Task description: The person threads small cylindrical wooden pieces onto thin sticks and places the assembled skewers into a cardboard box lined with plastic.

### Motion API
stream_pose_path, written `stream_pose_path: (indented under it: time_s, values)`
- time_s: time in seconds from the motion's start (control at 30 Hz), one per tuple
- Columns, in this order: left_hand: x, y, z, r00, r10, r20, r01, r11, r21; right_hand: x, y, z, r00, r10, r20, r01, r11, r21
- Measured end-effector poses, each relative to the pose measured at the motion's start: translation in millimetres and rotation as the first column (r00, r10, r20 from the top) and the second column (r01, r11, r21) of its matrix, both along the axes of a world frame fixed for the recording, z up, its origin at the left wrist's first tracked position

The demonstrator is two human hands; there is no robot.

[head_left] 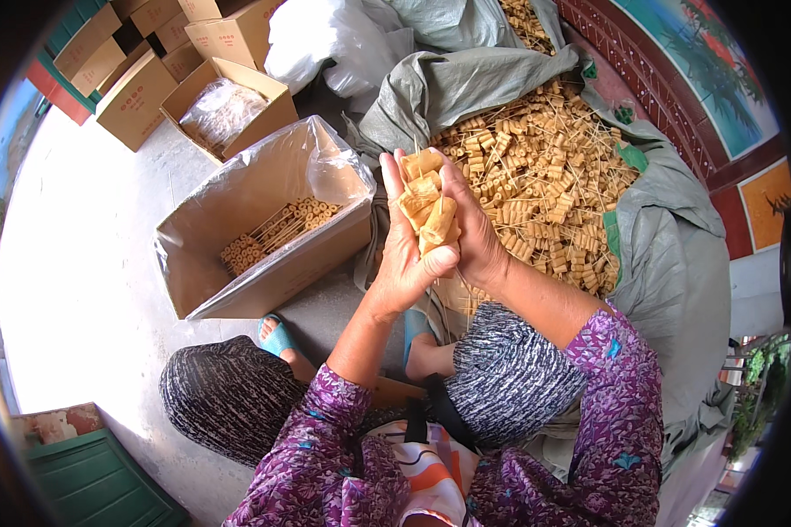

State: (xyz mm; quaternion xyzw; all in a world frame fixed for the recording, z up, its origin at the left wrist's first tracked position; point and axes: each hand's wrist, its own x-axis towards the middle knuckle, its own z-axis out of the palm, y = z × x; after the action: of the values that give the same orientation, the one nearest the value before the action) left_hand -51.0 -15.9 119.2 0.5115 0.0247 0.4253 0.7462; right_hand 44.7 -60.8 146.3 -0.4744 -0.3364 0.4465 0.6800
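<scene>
Between my palms sits a small bundle of skewers [427, 204] threaded with tan, rolled pieces that look like tofu skin; thin sticks poke out above and below. My left hand [399, 255] presses the bundle from the left, its thumb across the lower end. From the right, my right hand [482, 241] closes against it with fingers pointing up. Just beyond and to the right lies a big heap of similar skewers [536, 176] inside an opened grey woven sack [677, 237]. Left of my hands stands a cardboard box [281, 285] lined with clear plastic, with skewers stacked in its bottom, roll ends showing.
Another open carton [268, 119] with a plastic-wrapped load stands behind the lined box. Several closed cartons [136, 101] are stacked at the far left. White plastic bags [334, 44] and a second sack lie at the back. A green crate-like object [97, 479] is at lower left.
</scene>
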Motion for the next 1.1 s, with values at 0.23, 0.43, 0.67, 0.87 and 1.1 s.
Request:
stream_pose_path:
  time_s: [0.23,0.43,0.67,0.87,1.1]
  values:
    - [-2.8,6.3,-16.3,1.0,0.026,0.017,-0.024,0.994,-0.111,-2.2,0.8,-7.9,0.996,0.038,0.082,-0.026,0.99,-0.141]
    - [-0.8,-6.5,-10.2,0.985,0.169,0.036,-0.159,0.968,-0.193,-4.1,2.8,-4.1,0.998,0.059,0.032,-0.054,0.988,-0.146]
    - [-2.4,-0.2,-16.2,0.985,0.134,0.111,-0.075,0.904,-0.421,-8.1,-0.3,-4.5,0.82,0.111,0.561,-0.026,0.987,-0.158]
    - [-5.9,1.9,-9.5,0.969,0.078,0.236,0.067,0.834,-0.547,-12.6,1.2,-8.9,0.554,-0.005,0.832,0.052,0.998,-0.029]
    - [-2.9,-1.5,-15.6,0.968,0.172,0.183,-0.017,0.772,-0.635,-23.6,-2.0,-8.6,0.542,0.038,0.84,0.131,0.983,-0.128]
